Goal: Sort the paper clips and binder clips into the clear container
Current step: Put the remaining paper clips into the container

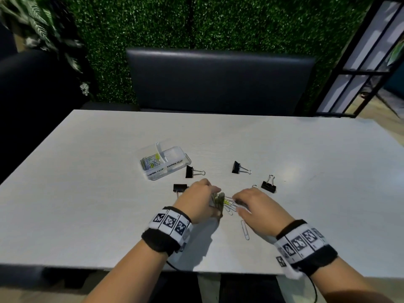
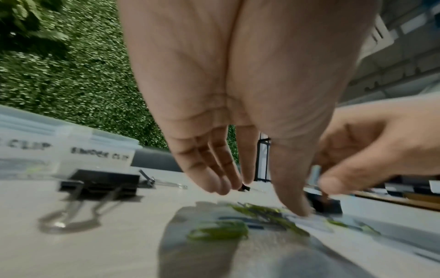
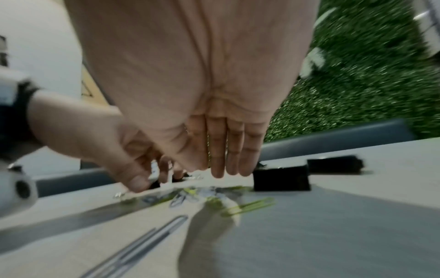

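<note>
A clear two-part container [image 1: 175, 159] stands left of centre and holds several paper clips [image 1: 150, 163] in its left part. Several black binder clips lie loose on the table: [image 1: 192, 171], [image 1: 239, 168], [image 1: 269, 185], [image 1: 179, 188]. A blurred pile of green and silver paper clips [image 1: 228, 204] lies between my hands. My left hand [image 1: 215, 192] hangs over the pile with straight fingers, its thumb [image 2: 297, 208] touching the clips [image 2: 219, 230]. My right hand [image 1: 237, 200] hovers at the pile's right side, fingers [image 3: 228, 165] straight and held together, holding nothing.
One long silver paper clip [image 1: 244, 229] lies nearer me, below the right hand. The white table [image 1: 87, 193] stretches wide on both sides. A dark bench [image 1: 218, 79] and a green hedge wall stand behind the far edge.
</note>
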The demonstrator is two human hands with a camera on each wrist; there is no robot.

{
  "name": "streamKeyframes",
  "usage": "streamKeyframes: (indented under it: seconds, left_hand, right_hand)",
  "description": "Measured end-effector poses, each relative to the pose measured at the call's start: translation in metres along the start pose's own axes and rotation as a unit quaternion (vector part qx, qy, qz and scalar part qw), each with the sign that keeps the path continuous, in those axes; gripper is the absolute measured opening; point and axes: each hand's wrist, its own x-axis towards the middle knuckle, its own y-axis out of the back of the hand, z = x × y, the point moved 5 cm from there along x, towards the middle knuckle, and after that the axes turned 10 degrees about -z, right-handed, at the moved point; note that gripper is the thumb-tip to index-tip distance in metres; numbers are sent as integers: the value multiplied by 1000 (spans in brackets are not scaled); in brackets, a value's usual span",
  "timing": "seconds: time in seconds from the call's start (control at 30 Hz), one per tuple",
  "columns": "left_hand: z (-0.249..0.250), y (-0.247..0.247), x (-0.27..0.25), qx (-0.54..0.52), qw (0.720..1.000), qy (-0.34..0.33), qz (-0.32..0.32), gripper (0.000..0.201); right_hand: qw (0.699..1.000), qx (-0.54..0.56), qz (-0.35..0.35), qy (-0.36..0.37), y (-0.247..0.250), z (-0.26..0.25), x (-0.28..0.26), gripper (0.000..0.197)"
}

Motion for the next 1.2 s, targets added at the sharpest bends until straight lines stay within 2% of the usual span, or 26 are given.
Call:
streamKeyframes:
  seconds: [0.07, 0.13, 0.17, 0.23, 0.4, 0.6, 0.7, 0.83, 0.97, 1.2]
  left_hand:
    - [-8, -1, -6, 22, 999, 17, -30, 93]
    - [-12, -2, -9, 30, 997, 34, -57, 103]
    - [-11, -3, -7, 32, 997, 35, -60, 103]
    - [-5, -2, -1, 33, 997, 27, -60, 96]
    - [4, 2, 15, 12, 999, 17, -41, 57]
    - [4, 3, 24, -6, 1000, 10, -13, 22]
    - [5, 1, 23, 20, 1000, 12, -5, 19]
    - [3, 1, 23, 8, 1000, 26, -9, 17]
    - [-3, 7, 22, -67, 997, 26, 2, 11]
    - [-16, 21, 9, -143, 987, 30, 71, 12]
  right_hand:
    - [999, 31, -35, -11, -1, 14, -18, 72]
    - [996, 18, -83, -32, -4, 22, -27, 100]
    - [995, -4, -96, -38, -6, 24, -27, 105]
    - [994, -23, -95, -43, -7, 24, -19, 99]
    - [996, -14, -58, -73, -4, 20, 13, 67]
    - [994, -43, -42, -93, 0, 16, 35, 28]
    - [992, -93, -26, -86, -3, 12, 37, 17]
    - [990, -119, -4, -81, -2, 8, 34, 16]
    - [995, -18, 7, -102, 4, 16, 30, 14]
    - [985, 140, 57, -88, 22, 19, 22, 8]
